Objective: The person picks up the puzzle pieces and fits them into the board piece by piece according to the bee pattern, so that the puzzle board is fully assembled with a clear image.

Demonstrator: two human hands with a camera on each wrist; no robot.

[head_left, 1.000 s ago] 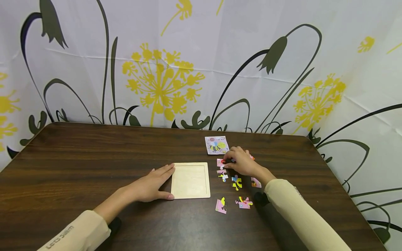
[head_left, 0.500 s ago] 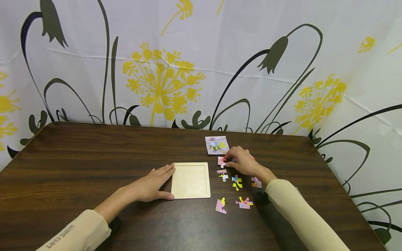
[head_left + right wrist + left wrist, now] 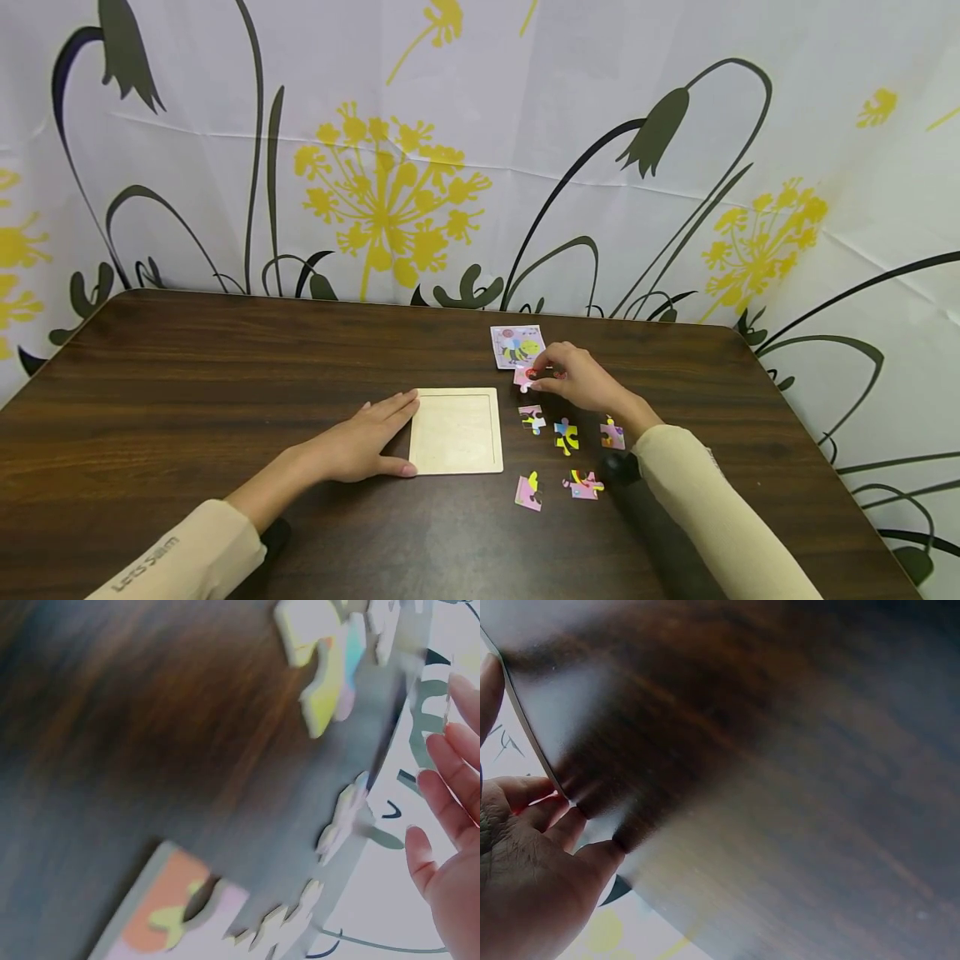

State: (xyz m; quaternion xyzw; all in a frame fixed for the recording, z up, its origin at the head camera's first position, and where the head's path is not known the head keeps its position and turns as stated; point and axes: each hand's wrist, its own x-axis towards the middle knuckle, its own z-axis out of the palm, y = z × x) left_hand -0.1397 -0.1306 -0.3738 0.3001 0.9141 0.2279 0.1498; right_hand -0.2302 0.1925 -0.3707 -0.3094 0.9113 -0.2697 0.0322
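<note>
1. Left hand [image 3: 367, 439]: fingers extended, thumb apart, resting along the tray's left edge; light, even pressure there should prevent sliding.
2. Wooden tray [image 3: 454, 433]: flat on the table [image 3: 225, 358], recess upward; a piece would best be lowered level, aligned with the rim.
3. Picture card [image 3: 516, 342]: behind the held piece; a useful check of its orientation.
4. Pink piece [image 3: 522, 379]: right of the tray, apparently lifted.
5. Right hand [image 3: 581, 383]: thumb and fingers pinching the pink piece; an edge grip leaves the tabs free.
6. Corner piece [image 3: 612, 437]: near the right wrist; a raised forearm avoids nudging it.
</note>
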